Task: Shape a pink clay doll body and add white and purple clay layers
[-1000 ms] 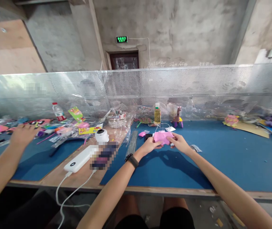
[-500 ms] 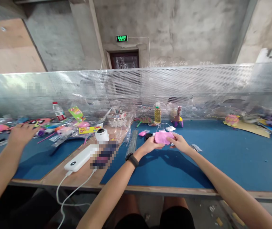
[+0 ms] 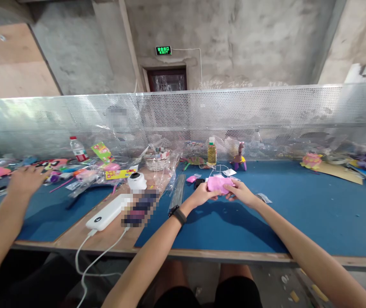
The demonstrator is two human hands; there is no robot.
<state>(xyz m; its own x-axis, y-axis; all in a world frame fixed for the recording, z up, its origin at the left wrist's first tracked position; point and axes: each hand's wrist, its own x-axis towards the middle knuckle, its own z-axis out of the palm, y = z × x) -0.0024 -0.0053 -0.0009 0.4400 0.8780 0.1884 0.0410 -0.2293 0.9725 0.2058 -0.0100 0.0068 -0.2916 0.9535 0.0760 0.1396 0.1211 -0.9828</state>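
A soft pink piece [image 3: 219, 183] is held just above the blue mat [image 3: 298, 209], a little beyond the table's middle. My left hand [image 3: 202, 194] pinches its left side and my right hand [image 3: 241, 192] pinches its right side, fingers closed on it. I wear a black watch [image 3: 177, 214] on my left wrist. A small black thing [image 3: 197, 183] and a pink scrap [image 3: 190, 179] lie just left of the piece.
A co-worker's hand [image 3: 25, 179] reaches over craft clutter at the left. A white power bank [image 3: 105, 212] with cable, a white round device [image 3: 137, 182], a basket [image 3: 157, 160], a yellow bottle [image 3: 211, 153], a purple toy figure [image 3: 239, 157] and a perforated metal screen [image 3: 266, 119] stand around.
My hands have shifted the pink piece slightly between the fingers, staying in place. The co-worker's hand at the left moved a little over the clutter.
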